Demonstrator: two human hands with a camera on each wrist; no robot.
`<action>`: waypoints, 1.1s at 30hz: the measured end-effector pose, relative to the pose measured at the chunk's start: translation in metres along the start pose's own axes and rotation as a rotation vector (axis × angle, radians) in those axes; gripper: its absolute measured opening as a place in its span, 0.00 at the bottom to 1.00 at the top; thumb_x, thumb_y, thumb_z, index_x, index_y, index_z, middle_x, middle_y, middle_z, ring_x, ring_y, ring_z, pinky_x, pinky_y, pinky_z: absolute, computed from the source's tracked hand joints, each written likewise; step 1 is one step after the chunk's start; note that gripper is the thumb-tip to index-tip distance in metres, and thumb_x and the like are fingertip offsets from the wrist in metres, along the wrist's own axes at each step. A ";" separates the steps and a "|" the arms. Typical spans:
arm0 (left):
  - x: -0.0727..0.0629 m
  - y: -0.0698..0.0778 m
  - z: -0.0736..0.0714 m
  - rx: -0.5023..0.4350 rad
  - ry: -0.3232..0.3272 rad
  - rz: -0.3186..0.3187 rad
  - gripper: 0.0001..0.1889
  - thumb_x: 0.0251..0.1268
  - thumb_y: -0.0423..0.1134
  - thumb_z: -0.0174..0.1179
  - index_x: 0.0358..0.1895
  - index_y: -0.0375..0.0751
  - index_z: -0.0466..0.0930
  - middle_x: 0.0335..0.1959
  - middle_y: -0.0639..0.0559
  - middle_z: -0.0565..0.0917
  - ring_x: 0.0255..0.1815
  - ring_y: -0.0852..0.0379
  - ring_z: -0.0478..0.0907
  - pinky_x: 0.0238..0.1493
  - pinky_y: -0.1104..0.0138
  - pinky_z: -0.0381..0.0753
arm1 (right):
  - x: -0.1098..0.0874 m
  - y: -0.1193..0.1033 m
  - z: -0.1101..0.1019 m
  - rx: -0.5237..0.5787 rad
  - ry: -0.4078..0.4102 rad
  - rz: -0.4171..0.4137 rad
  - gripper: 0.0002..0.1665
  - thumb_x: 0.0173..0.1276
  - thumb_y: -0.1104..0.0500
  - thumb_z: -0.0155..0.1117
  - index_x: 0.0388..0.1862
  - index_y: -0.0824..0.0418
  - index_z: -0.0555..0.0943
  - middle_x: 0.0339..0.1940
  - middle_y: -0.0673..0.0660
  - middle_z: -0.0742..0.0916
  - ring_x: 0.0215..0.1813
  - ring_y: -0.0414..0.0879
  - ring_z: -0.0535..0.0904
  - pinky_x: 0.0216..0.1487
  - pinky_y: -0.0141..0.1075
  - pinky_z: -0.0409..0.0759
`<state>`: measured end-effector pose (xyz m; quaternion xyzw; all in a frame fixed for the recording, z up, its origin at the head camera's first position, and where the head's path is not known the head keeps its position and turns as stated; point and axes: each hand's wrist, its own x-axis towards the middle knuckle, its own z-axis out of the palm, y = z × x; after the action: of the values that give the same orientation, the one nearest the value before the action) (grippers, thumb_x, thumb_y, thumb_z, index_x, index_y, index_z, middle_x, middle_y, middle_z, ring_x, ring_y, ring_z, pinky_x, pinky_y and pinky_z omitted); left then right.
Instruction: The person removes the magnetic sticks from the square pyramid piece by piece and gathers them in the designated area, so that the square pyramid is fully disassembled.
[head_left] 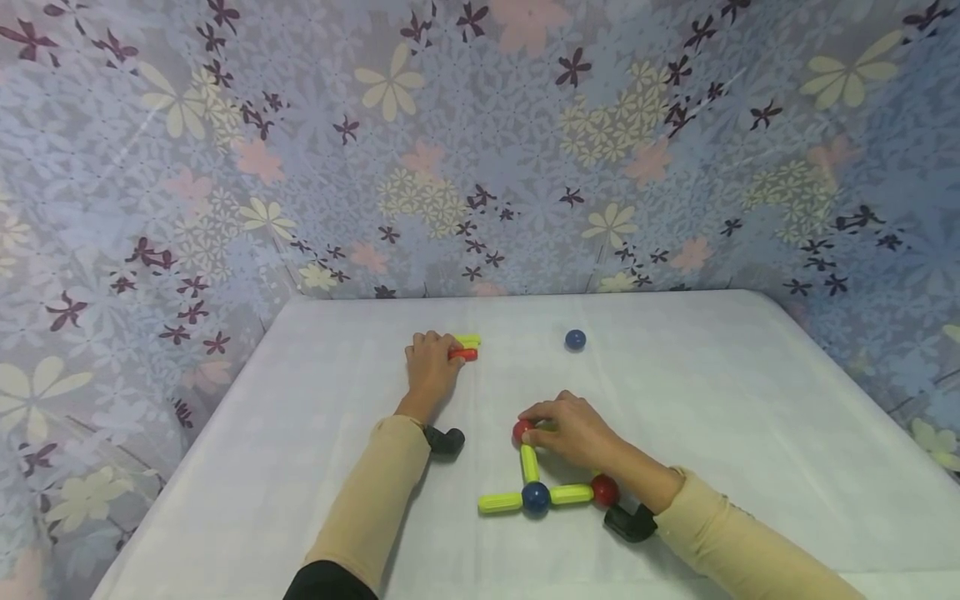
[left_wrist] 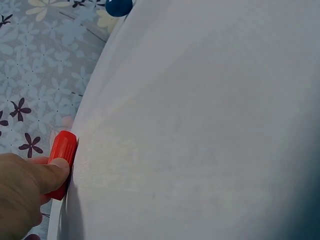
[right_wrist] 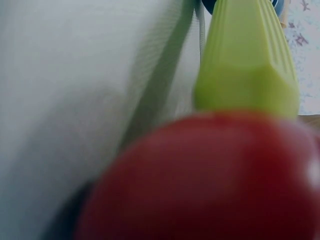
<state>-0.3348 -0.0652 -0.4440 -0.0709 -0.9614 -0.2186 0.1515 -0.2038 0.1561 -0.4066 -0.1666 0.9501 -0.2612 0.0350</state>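
Note:
My left hand (head_left: 431, 368) is at the far part of the table, its thumb and fingers pinching a red stick (head_left: 463, 355); the red stick (left_wrist: 64, 147) also shows in the left wrist view. Just behind it lies a yellow-green stick (head_left: 469, 340). Nearer, my right hand (head_left: 573, 431) pinches a red ball (head_left: 522, 430) joined to a yellow-green rod (head_left: 529, 463). That rod runs to a blue ball (head_left: 536, 498), from which one rod (head_left: 500, 503) points left and another (head_left: 572, 494) reaches a second red ball (head_left: 604, 490). More yellow-green shows partly hidden beneath the right hand.
A loose blue ball (head_left: 575, 340) sits toward the back of the white-covered table (head_left: 712, 375). Flowered cloth (head_left: 480, 150) hangs behind the table's far edge. Dark wrist cameras project from both sleeves, the right one (head_left: 630, 523) close beside the second red ball.

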 end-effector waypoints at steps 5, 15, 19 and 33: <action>-0.001 0.004 -0.003 -0.009 -0.029 -0.024 0.09 0.60 0.43 0.63 0.43 0.48 0.82 0.41 0.50 0.76 0.47 0.51 0.66 0.49 0.57 0.63 | -0.009 -0.003 -0.007 0.031 0.061 0.014 0.21 0.57 0.49 0.69 0.51 0.50 0.83 0.45 0.45 0.87 0.44 0.44 0.71 0.41 0.34 0.67; 0.000 0.000 0.003 -0.027 0.015 -0.018 0.08 0.58 0.42 0.64 0.41 0.48 0.83 0.39 0.50 0.77 0.45 0.50 0.66 0.48 0.57 0.63 | -0.062 -0.009 -0.007 0.080 0.046 -0.100 0.22 0.55 0.43 0.69 0.48 0.46 0.83 0.42 0.41 0.87 0.44 0.40 0.72 0.42 0.31 0.68; 0.000 -0.001 0.003 -0.033 0.018 -0.015 0.08 0.58 0.42 0.65 0.41 0.48 0.83 0.39 0.50 0.77 0.45 0.50 0.66 0.47 0.57 0.63 | -0.073 -0.009 -0.001 0.085 0.020 -0.128 0.23 0.54 0.39 0.68 0.47 0.46 0.84 0.39 0.38 0.87 0.42 0.37 0.71 0.41 0.30 0.67; -0.002 0.005 -0.002 -0.024 -0.033 -0.048 0.13 0.57 0.43 0.65 0.46 0.49 0.80 0.43 0.47 0.77 0.50 0.48 0.67 0.53 0.55 0.63 | -0.074 -0.013 0.007 -0.007 0.000 -0.131 0.17 0.54 0.45 0.69 0.45 0.39 0.84 0.36 0.33 0.86 0.38 0.32 0.67 0.41 0.31 0.65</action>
<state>-0.3310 -0.0615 -0.4405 -0.0532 -0.9624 -0.2326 0.1294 -0.1295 0.1667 -0.4079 -0.2286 0.9382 -0.2594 0.0175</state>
